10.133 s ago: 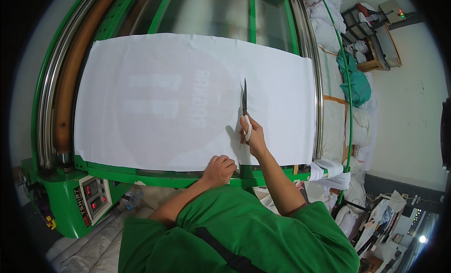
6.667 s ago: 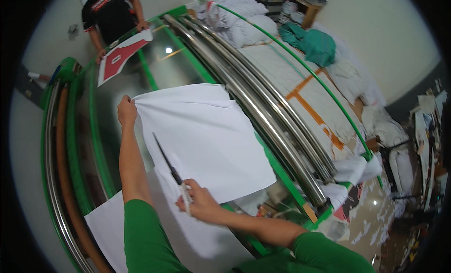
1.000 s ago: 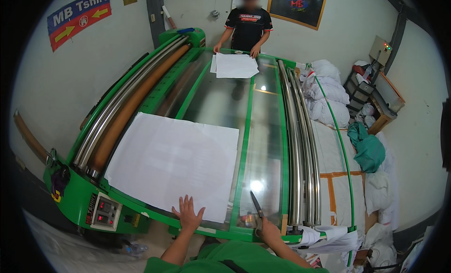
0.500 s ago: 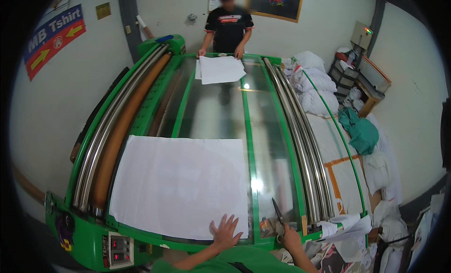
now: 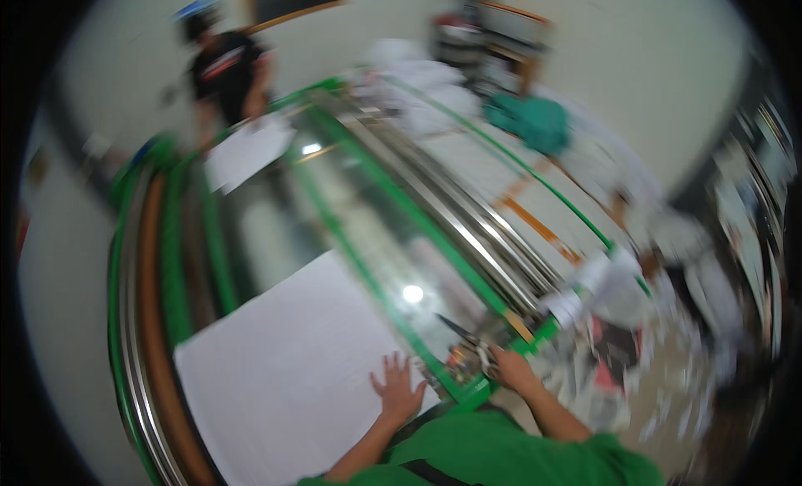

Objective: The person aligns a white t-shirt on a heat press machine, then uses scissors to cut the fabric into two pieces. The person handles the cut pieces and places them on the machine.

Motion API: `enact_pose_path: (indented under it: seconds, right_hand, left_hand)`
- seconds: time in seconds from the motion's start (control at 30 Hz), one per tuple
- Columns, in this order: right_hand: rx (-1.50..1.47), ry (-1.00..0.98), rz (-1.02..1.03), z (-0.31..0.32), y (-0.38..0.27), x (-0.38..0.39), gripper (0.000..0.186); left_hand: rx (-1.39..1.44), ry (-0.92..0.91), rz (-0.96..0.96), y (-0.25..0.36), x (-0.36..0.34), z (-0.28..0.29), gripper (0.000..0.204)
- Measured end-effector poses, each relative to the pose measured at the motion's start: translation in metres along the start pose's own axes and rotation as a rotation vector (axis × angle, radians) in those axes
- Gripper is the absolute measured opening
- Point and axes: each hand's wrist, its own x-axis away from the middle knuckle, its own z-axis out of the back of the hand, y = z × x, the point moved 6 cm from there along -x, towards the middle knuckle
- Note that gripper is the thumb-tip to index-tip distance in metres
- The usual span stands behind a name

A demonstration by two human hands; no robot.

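Observation:
My left hand [image 5: 397, 389] lies flat with fingers spread on the near right corner of a large white sheet [image 5: 280, 361], which rests on the glass top of a green-framed machine. Just to its right, my right hand [image 5: 508, 367] is closed round the handles of a pair of scissors [image 5: 461, 331]. The dark blades point away and to the left over the glass [image 5: 393, 260], beyond the sheet's edge. Motion blurs much of the picture, so whether the blades touch the glass I cannot tell.
A person [image 5: 230, 76] stands at the machine's far end, hands at smaller white sheets [image 5: 249, 153]. Steel rollers [image 5: 451, 206] run along the right side; a brown roller [image 5: 153, 260] lies left. White sacks [image 5: 422, 81] and a teal bundle [image 5: 528, 122] sit beyond. Paper scraps [image 5: 610, 361] litter the right.
My view has swung to the right and tilted, so the machine now appears slanted. My left hand still lies on the sheet and my right still holds the scissors.

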Motion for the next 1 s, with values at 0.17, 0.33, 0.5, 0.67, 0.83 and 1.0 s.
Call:
enact_pose_path:
  seconds: [0.17,0.33,0.5,0.67,0.83,1.0]
  right_hand:
    - [-0.182,0.15,-0.052,0.021,0.046,0.003,0.054]
    - [-0.309,0.471,-0.322,0.061,0.134,0.032,0.037]
    - [-0.465,0.529,-0.54,0.077,0.243,0.03,0.059]
    - [-0.578,0.585,-0.351,0.092,0.263,0.001,0.118]
    - [-0.553,0.32,-0.34,0.067,0.283,-0.014,0.118]
    - [-0.479,0.198,-0.096,0.113,0.268,-0.007,0.051]
  left_hand:
    - [0.023,-0.086,0.199,-0.014,0.0,0.008,0.097]
    - [-0.062,-0.107,0.388,-0.02,0.007,0.015,0.101]
    - [-0.145,-0.056,0.299,-0.014,-0.005,0.002,0.105]
    - [-0.18,-0.06,0.359,0.013,-0.029,0.0,0.103]
    - [-0.085,0.117,0.504,0.059,-0.041,-0.008,0.096]
    - [0.25,0.208,0.06,0.193,-0.095,-0.044,0.106]
